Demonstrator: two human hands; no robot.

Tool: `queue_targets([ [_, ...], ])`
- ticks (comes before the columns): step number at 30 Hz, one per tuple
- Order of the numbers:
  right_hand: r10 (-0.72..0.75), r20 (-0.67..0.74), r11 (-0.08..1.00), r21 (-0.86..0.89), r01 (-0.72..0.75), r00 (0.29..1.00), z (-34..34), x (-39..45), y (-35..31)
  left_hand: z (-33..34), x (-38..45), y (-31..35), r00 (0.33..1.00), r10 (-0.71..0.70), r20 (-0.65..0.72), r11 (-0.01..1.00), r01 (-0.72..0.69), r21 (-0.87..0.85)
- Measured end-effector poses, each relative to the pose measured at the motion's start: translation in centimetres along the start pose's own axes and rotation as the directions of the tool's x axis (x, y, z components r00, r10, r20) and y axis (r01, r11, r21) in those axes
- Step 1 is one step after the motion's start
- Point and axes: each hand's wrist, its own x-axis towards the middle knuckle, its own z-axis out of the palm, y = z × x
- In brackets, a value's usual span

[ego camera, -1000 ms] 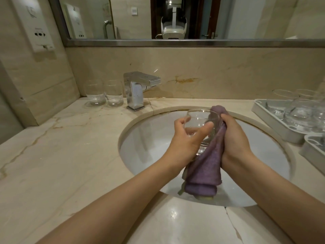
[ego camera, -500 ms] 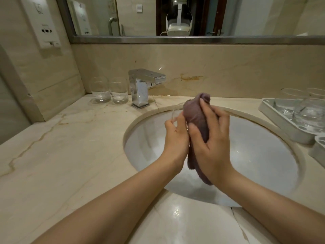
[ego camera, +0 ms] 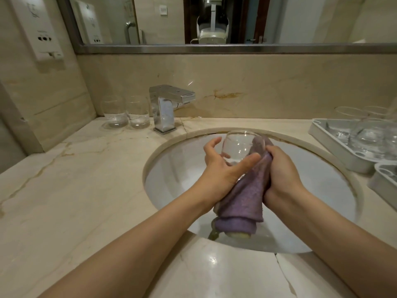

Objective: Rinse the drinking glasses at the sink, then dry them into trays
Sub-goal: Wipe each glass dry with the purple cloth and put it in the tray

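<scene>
Above the round white sink [ego camera: 182, 168], my left hand [ego camera: 223, 166] grips a clear drinking glass [ego camera: 238, 147], thumb across its front and fingers behind it, mouth tilted up and away from me. My right hand [ego camera: 281, 171] holds a purple cloth [ego camera: 247, 196] against the glass's right side; the cloth hangs down into the basin. Two more clear glasses [ego camera: 126, 112] stand upright on the counter left of the tap. At the right edge a grey tray [ego camera: 335, 143] holds several glasses.
A chrome tap [ego camera: 167, 108] stands behind the sink's left rim. A second grey tray [ego camera: 384, 181] sits nearer me at the right edge. Beige marble counter [ego camera: 75, 190] spreads to the left. A mirror runs along the wall above.
The cloth, wrapped over the glass's top half a second ago, has come down to its right side, so the glass's mouth shows again. My right hand dropped lower.
</scene>
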Motion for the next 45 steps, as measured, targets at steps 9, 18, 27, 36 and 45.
queue_targets([
  [9,-0.649,0.296,0.387,-0.665,0.639,0.701,1.0,-1.7,2.4,-0.5,0.7,-0.5,0.992,-0.071,-0.100,0.968,0.044,-0.247],
  [18,-0.420,0.117,0.830,-0.352,0.433,0.900,-0.3,1.2,-1.1,-1.3,0.4,-0.1,0.996,0.000,0.093,0.987,0.014,-0.157],
  [27,-0.216,0.475,0.676,-0.558,0.482,0.853,-2.1,1.3,-4.4,-4.9,0.9,0.1,0.964,0.078,0.254,0.997,-0.074,-0.027],
  [36,0.001,0.641,0.646,-0.586,0.489,0.767,-3.0,0.8,-7.3,-6.6,1.4,-0.5,0.897,0.012,0.442,0.991,0.048,-0.125],
  [45,0.107,0.631,0.751,-0.558,0.353,0.769,-2.5,0.5,-6.3,-7.5,1.0,-0.4,0.825,0.023,0.564,0.990,0.062,-0.130],
])
